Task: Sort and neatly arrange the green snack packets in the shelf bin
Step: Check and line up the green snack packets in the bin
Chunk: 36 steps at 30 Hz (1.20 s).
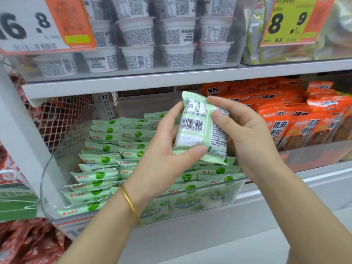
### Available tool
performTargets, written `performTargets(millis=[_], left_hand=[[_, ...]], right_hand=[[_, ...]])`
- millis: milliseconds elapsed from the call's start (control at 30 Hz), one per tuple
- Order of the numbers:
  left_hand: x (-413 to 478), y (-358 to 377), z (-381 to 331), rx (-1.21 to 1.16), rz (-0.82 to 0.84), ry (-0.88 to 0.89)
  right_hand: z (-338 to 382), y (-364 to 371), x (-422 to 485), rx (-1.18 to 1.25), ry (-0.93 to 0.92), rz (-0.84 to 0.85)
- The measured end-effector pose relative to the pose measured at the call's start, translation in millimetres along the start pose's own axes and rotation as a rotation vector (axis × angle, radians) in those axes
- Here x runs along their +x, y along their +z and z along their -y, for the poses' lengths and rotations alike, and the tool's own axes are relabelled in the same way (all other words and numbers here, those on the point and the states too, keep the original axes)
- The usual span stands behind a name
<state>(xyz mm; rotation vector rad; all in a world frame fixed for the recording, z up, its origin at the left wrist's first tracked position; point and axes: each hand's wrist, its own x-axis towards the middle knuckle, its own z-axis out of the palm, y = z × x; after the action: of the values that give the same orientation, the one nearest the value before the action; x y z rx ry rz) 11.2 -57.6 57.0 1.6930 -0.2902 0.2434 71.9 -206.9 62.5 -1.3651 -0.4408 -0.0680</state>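
While my left hand (162, 161) and right hand (247, 136) both pinch one green packet (200, 130) above the bin (55, 168), toward its right edge, its barcode faces me; other packets (102, 159) lie stacked inside.

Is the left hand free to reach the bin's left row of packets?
Probably not yet: left hand and right hand both grip the held packet. Nothing else blocks the left row in the open bin.
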Motion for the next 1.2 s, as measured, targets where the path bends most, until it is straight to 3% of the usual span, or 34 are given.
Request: performTargets(millis=[500, 667, 867, 933, 1100, 1200], left_hand=[[0, 0, -2, 0.013, -0.030, -0.014], [5, -2, 4, -0.126, -0.187, -0.121], [12, -7, 2, -0.240, -0.384, -0.200], [14, -7, 2, -0.283, -0.355, -0.232], [17, -2, 3, -0.364, -0.269, -0.321], [20, 0, 6, -0.406, -0.289, -0.362]], right_hand=[[1, 0, -2, 0.036, 0.020, -0.017], [2, -2, -2, -0.031, 0.012, -0.030], [8, -6, -3, 0.055, 0.074, 0.108], [7, -8, -4, -0.053, 0.023, 0.147], [5, -14, 0, -0.742, -0.362, 0.104], [5, -18, 1, -0.729, -0.382, 0.153]])
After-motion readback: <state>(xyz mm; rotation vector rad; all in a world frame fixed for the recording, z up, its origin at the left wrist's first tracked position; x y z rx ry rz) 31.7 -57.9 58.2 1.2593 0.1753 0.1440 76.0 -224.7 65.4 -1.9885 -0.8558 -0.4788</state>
